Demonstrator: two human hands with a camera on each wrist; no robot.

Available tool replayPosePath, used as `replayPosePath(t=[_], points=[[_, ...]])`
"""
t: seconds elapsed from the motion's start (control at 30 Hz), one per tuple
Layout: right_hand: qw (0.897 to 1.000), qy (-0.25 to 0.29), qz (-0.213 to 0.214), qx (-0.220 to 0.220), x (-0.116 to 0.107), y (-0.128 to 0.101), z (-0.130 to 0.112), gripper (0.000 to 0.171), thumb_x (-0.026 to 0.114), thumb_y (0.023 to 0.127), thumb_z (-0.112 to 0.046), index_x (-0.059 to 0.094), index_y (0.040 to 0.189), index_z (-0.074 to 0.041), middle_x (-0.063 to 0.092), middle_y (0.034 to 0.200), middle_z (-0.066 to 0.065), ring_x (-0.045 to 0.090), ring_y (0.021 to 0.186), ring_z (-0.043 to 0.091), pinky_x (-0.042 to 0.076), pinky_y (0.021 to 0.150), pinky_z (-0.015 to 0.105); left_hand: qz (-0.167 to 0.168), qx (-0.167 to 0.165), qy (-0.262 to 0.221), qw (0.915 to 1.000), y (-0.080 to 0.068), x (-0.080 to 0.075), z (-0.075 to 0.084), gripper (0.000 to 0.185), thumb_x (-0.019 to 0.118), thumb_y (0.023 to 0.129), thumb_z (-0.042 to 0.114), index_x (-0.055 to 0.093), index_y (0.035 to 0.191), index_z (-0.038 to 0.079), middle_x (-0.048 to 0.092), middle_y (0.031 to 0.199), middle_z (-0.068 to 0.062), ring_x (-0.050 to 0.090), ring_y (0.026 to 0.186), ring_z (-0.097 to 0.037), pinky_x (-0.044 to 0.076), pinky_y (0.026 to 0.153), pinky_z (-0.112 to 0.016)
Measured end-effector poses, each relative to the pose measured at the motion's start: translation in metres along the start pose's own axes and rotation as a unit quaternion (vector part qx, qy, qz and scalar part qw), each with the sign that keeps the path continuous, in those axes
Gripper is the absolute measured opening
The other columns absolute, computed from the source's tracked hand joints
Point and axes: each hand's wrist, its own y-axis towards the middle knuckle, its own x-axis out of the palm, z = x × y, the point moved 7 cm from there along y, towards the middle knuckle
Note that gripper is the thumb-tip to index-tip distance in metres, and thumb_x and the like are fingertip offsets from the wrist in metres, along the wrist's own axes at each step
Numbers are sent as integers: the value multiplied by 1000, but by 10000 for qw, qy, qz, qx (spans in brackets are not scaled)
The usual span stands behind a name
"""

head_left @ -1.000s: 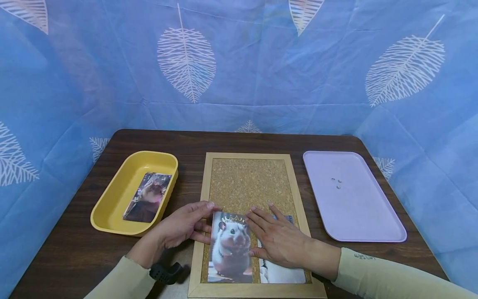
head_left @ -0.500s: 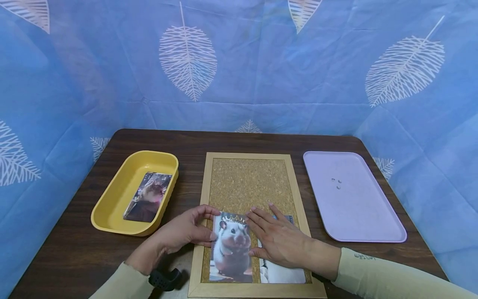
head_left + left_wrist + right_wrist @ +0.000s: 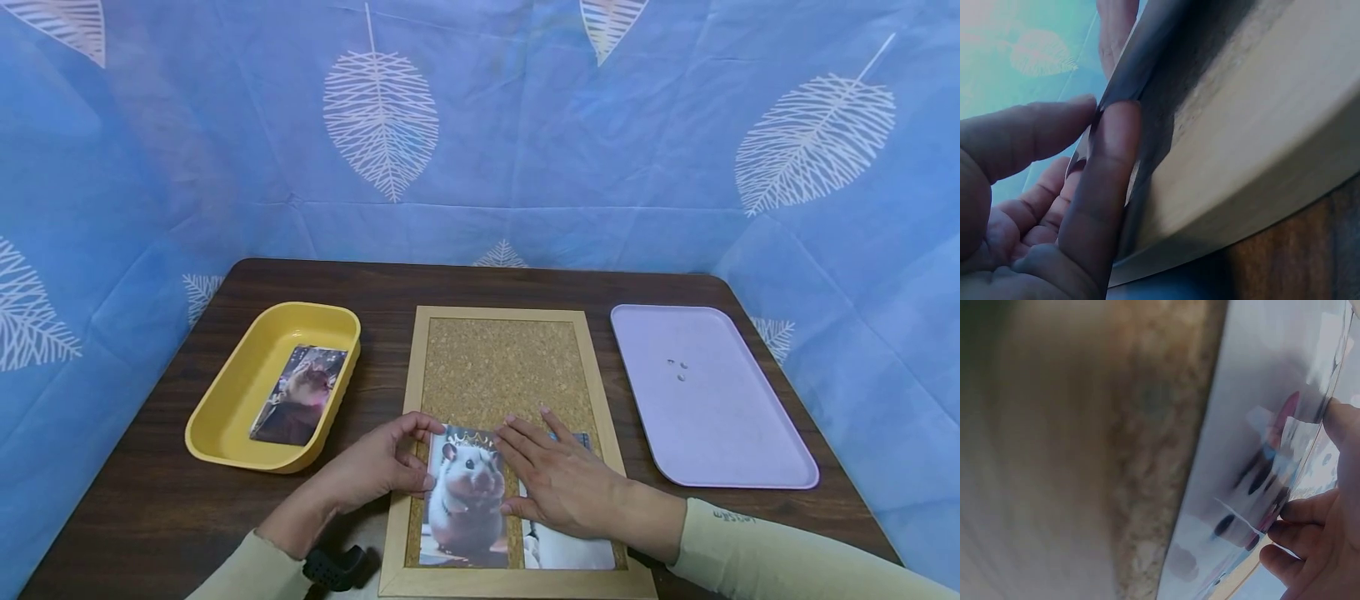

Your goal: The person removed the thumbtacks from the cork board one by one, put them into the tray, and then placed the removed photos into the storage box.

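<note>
On a cork board [image 3: 502,367] lie two photo cards side by side. The left hamster photo [image 3: 468,500] shows a crowned hamster; its left edge sits between the thumb and index finger of my left hand [image 3: 386,467]. In the left wrist view, the left hand [image 3: 1054,200] pinches that edge, slightly raised off the cork. My right hand [image 3: 566,483] lies flat with straight fingers over the right photo [image 3: 566,546], hiding most of it, fingertips reaching the hamster photo. In the right wrist view, the right hand's fingertips [image 3: 1282,556] touch a glossy photo [image 3: 1235,481].
At left stands a yellow tray [image 3: 217,417] holding another photo card [image 3: 300,396]. A lilac tray [image 3: 735,425] at right carries several tiny clear pieces [image 3: 681,377]. The board's wooden frame [image 3: 517,583] rests on the dark table [image 3: 135,517], with a patterned blue cloth behind.
My left hand has shifted its fingers along the hamster photo's left edge, the index finger now at the upper corner and the thumb lower. The photo moved very slightly right; my right hand stayed put.
</note>
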Motion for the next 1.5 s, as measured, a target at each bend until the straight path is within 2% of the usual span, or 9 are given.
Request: replayPosePath(t=[0.2,0.4,0.8,1.07,1.27,1.5], points=[[10000,18,31,-10,-1,1,1,82,37,108,-67,37,164,-7,35,171,11,30,160,29,26,126,64,189,106,30,9998,-1,4,0,54,78,89,-5,57,138,3,55,117,-15,67,86,-19,63,72,-31],[10000,-4,66,-24,-1,1,1,82,38,108,-67,37,164,-7,35,171,11,30,160,30,27,126,64,163,81,-118,9998,-2,7,-3,39,77,92,-3,67,129,3,61,109,-15,70,84,-19,66,72,-34],[9997,-79,205,-59,-5,2,5,82,37,108,-66,39,162,-6,39,169,13,33,158,31,27,125,65,13,168,-305,9994,-4,4,1,44,77,91,-6,63,132,0,58,115,-16,69,84,-19,66,75,-33],[9994,-78,339,44,-8,-2,12,80,38,109,-64,42,161,-3,40,167,16,35,157,32,26,126,65,201,233,-231,9993,-6,-6,4,47,77,90,-3,62,135,1,58,120,-17,67,85,-19,64,74,-31],[9990,47,444,80,-8,-9,13,80,39,109,-64,41,161,-3,41,167,16,36,157,33,27,126,64,181,342,-467,9982,-11,-13,13,50,77,92,-2,58,139,-1,57,119,-16,68,85,-17,64,75,-29],[9986,111,508,103,-4,-19,12,79,39,108,-64,45,159,-4,45,164,14,40,155,32,33,123,64,268,648,-744,9948,-19,-26,37,51,73,97,2,51,143,0,60,124,-14,72,92,-18,65,80,-35]])
